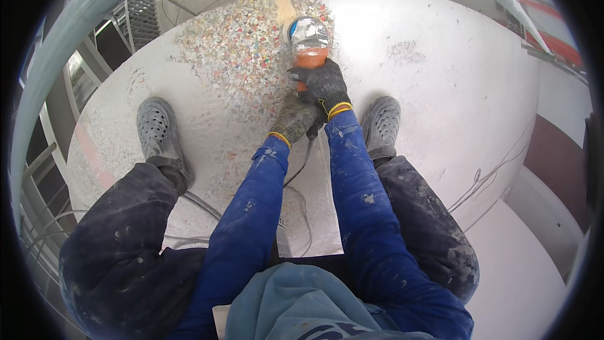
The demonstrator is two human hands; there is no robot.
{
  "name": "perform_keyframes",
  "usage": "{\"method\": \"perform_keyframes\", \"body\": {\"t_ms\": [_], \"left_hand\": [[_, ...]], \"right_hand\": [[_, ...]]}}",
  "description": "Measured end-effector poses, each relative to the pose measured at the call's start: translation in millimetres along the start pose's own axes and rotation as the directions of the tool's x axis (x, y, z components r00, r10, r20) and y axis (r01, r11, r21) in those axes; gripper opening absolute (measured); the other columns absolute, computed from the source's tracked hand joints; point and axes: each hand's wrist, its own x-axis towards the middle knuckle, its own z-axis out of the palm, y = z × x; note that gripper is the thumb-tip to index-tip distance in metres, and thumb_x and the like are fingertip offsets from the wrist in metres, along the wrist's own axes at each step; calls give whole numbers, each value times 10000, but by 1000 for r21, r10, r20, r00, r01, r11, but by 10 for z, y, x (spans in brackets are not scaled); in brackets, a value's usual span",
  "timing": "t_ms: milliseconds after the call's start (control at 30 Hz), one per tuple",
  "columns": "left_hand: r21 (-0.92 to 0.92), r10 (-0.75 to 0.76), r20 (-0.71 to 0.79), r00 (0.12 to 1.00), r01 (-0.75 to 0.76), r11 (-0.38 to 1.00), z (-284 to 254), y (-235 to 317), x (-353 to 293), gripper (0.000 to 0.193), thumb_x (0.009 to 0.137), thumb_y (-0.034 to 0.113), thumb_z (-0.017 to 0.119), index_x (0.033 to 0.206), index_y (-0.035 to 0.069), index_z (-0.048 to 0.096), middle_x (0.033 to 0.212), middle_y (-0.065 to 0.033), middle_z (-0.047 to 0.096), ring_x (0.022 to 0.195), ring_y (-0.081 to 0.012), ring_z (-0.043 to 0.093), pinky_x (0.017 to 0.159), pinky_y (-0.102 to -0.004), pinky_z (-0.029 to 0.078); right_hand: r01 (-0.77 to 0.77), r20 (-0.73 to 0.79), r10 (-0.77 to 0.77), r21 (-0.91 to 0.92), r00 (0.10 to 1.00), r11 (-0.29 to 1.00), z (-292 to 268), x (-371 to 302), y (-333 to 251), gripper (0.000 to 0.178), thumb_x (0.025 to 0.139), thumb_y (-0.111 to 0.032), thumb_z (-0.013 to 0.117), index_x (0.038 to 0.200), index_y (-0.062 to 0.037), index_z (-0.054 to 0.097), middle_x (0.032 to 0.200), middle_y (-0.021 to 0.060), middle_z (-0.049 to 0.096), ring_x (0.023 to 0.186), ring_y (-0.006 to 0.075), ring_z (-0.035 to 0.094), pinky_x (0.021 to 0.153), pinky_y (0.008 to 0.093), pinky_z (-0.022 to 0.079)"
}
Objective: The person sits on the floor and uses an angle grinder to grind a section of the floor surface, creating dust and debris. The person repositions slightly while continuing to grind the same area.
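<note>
Both gloved hands, left hand [294, 118] and right hand [322, 85], grip the orange angle grinder [309, 44] on the curved white surface [440, 75]. Its cable [302, 167] trails between the shoes and could snag, jerking the grinder off line.

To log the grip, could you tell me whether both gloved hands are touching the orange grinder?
Touching: the head view shows the right hand wrapped around the orange grinder body and the left hand gripping its rear end.

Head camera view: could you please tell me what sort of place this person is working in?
Probably an industrial or construction site, up on a big curved white surface. Both gloved hands hold a power grinder against it, paint is ground off in a speckled patch, and metal railings stand beyond its edge.
</note>
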Motion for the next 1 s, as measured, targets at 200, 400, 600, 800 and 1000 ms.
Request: {"method": "perform_keyframes", "body": {"t_ms": [200,400,600,800,1000], "left_hand": [[49,-55,-73,996,59,997,11,-56,39,175,872,119,721,952,-11,635,711,-144,701,543,-257,680,484,-397,532],[-63,-81,-12,997,80,995,33,-137,43,243,861,100,727,1038,-15,609,737,-143,705,560,-251,689,480,-398,533],[-16,-11,-147,989,9,1000,184,-196,-106,257,881,139,729,1065,0,615,744,-111,694,564,-234,687,461,-374,525],[-155,-11,-100,995,-4,988,136,-154,-150,262,877,165,731,1051,-3,630,759,-104,697,581,-221,691,475,-368,526],[180,28,-49,998,-19,983,60,156,-34,211,866,162,735,972,-1,653,773,-123,715,575,-220,681,523,-377,534]], "right_hand": [[-51,11,51,17,999,999,12,-90,-187,678,662,-350,939,1186,2,691,1070,189,755,948,323,742,847,440,591],[-10,-8,10,1,1000,1000,-24,-199,-184,604,681,-352,915,1134,-1,722,1014,166,766,908,305,746,828,429,591],[-61,25,59,73,998,995,-27,-242,-61,664,667,-367,918,1161,18,697,1024,168,763,911,303,742,803,425,593],[-77,16,76,90,997,993,72,-161,76,738,652,-372,935,1201,37,661,1036,184,759,902,308,741,802,425,591],[-2,55,1,11,998,1000,-120,-22,-76,690,648,-373,939,1166,17,702,1035,182,762,886,310,743,812,430,593]]}}
